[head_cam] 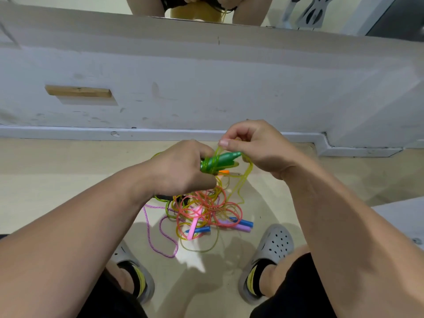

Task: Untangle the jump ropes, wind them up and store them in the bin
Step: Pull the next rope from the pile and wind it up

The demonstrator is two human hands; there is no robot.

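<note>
At the centre of the frame, green handles are gripped in the left hand, whose fingers are curled round them, and several turns of yellow-green rope are wound about them. A strand of that rope is pinched between the thumb and fingers of the right hand, just above and right of the handle tips, and loose loops hang down from it. Below the hands, in the lower middle of the frame, a tangle of ropes is spread on the floor between two grey clogs. A pink handle, blue handles and a purple handle are seen in it, and a purple cord trails out at its left.
</note>
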